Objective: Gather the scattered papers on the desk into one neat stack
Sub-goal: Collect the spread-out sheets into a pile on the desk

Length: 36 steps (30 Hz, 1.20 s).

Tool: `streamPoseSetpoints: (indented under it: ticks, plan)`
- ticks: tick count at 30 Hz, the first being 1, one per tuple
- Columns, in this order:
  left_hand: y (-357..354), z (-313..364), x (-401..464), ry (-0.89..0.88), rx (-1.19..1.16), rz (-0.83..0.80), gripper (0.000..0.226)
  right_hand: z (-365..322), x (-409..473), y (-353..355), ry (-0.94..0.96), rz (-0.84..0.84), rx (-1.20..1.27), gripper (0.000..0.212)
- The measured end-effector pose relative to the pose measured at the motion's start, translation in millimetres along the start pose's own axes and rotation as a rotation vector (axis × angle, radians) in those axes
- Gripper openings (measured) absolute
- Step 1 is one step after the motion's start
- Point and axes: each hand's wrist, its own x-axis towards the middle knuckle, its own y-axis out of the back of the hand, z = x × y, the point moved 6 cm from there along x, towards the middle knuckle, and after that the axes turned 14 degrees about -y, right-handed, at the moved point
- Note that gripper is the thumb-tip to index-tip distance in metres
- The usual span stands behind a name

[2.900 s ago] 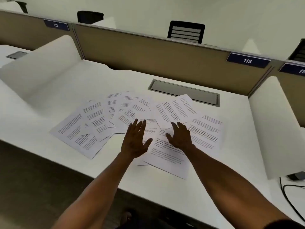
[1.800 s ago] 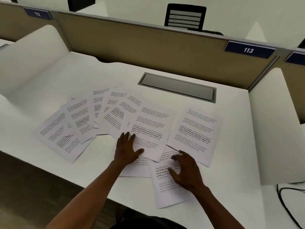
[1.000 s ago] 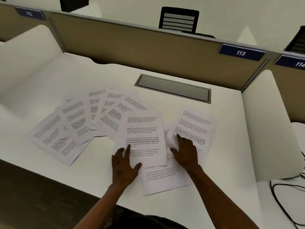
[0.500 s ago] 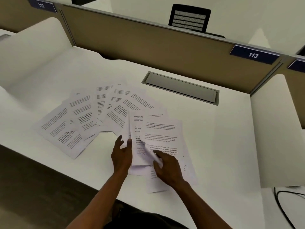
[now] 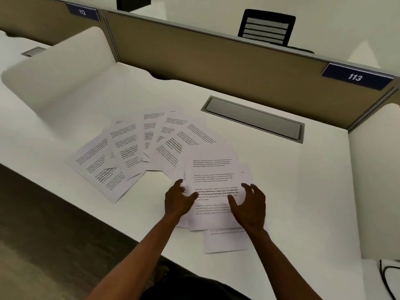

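Since half a second ago the right-side sheets have been squared closer into a small pile [image 5: 213,187], and the right hand [image 5: 249,207] has lifted off the top sheet and opened beside it. That pile lies near the front edge of the counter [image 5: 313,191], just in front of the person, with one sheet [image 5: 225,240] sticking out from under its near edge and slim margins of others showing at its left and right sides.

By my reading the task is roughly a third done: the sheets nearest the person overlap into a rough stack, but the fan [image 5: 134,152] of six or so pages to the left of the pile remains spread out, overlapping one another and touching the pile's left corner. Those have to be drawn in, and the whole stack squared.

Left hand [image 5: 178,201] lies at the pile's left edge, fingers [image 5: 179,184] loosely spread and flat, thumb resting on the top sheet, pressing rather than gripping. Right hand sits at the pile's right edge, fingers [image 5: 249,188] curled and apart, open and holding nothing; whether the tips touch the paper I cannot tell.

Behind the pile, a grey cable tray [image 5: 253,120] is set into the counter, then the partition [image 5: 216,61].
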Motion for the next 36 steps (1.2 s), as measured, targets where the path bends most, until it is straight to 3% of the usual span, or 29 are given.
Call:
streamPoseSetpoints:
  ticks: [3, 8, 11, 15, 19, 21, 25, 29, 33, 36]
  plan:
    - [-7.7, 5.0, -3.4, 0.019, -0.041, -0.012, 0.087, 13.8, 8.3, -17.8, -0.015, -0.174, -0.266, 0.081]
    - [-20.0, 6.4, -3.6, 0.257, -0.478, 0.004, 0.098, 16.4, 6.7, -25.7, 0.019, -0.161, -0.341, 0.081]
    - [-25.5, 12.9, -1.6, 0.355, -0.695, -0.019, 0.092, 17.2, 6.9, -25.3, 0.018, -0.162, -0.355, 0.081]
    - [-25.8, 31.2, 4.8, 0.200, -0.579, -0.065, 0.053, 16.2, 9.7, -25.3, 0.002, -0.190, -0.333, 0.083]
    - [-27.9, 56.4, 0.2, 0.040, -0.436, -0.098, 0.058, 14.4, 10.8, -23.3, -0.014, -0.226, -0.315, 0.088]
    - [-27.7, 70.2, -4.7, -0.100, -0.370, -0.108, 0.052, 10.0, 10.4, -18.9, -0.021, -0.231, -0.225, 0.088]
    - [-29.0, 91.4, -14.9, -0.279, -0.404, -0.257, 0.046, 7.6, 19.7, 9.6, -0.124, -0.102, 0.216, 0.085]
    - [-20.8, 86.0, -20.2, -0.177, -0.696, -0.392, 0.042, 15.0, 32.5, 17.5, -0.317, -0.378, 0.810, 0.093]
    - [-16.2, 58.3, -17.3, -0.041, -0.808, -0.358, 0.043, 23.0, 42.2, 28.0, -0.296, -0.521, 0.910, 0.059]
    - [-22.4, 41.8, -20.5, 0.008, -0.765, -0.352, 0.043, 32.6, 38.9, 32.1, -0.296, -0.565, 0.915, 0.047]
